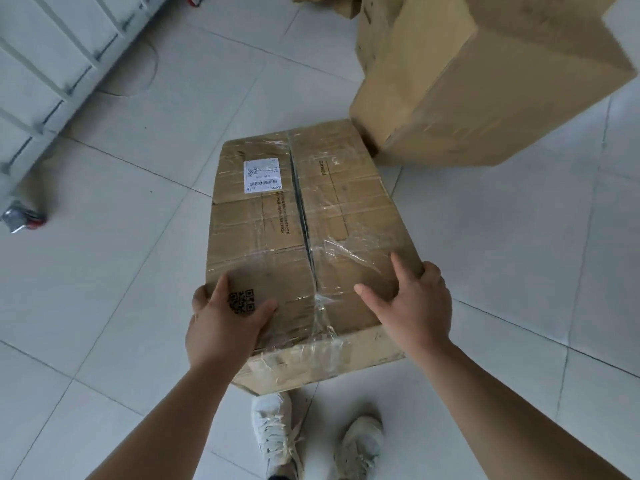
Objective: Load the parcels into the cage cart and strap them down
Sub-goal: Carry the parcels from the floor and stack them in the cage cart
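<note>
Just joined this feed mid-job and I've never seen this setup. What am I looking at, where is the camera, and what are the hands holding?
No machine here: a person works bare-handed. The single picture comes from a camera on their head, looking down. The left hand and right hand grip the near corners of a taped parcel over the tiled floor. A larger box sits beyond it on the right; the cage cart is top left. Their shoes show below.

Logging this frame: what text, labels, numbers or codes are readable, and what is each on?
Nothing reads as words.
White shipping label on the taped parcel: barcode and print, blurred.
Printed line beside its seam: too small.
QR code by the left hand: no words.
Larger carton: no print seen.
</note>
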`<state>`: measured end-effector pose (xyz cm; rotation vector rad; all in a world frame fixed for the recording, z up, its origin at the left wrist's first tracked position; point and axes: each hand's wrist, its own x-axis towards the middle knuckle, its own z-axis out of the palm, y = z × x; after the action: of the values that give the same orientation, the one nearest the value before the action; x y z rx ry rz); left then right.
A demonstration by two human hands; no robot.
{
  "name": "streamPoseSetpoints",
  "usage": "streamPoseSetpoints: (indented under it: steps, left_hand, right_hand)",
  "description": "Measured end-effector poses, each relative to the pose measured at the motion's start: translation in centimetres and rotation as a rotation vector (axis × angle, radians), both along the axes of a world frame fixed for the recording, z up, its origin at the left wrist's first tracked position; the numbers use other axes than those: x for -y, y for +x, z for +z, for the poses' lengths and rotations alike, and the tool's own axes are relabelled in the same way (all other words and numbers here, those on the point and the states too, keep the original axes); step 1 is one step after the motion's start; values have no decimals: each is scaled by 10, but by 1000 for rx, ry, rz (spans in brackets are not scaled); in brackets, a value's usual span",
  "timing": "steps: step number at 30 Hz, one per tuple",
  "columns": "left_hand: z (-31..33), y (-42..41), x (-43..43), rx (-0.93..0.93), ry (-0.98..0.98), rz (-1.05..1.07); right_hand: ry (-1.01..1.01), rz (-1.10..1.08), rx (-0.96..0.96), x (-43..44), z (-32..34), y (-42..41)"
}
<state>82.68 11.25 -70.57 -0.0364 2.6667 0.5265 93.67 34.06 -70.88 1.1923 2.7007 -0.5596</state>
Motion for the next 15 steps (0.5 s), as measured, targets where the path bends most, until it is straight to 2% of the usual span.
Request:
streamPoseSetpoints:
  steps: [8, 15]
  left_hand:
    - [82, -16, 54, 2, -49, 94]
    - [154, -47, 96, -58, -28, 167]
  right_hand:
    - [-5, 97, 47, 46, 86, -36]
    - [-1, 159, 10, 83, 161, -82]
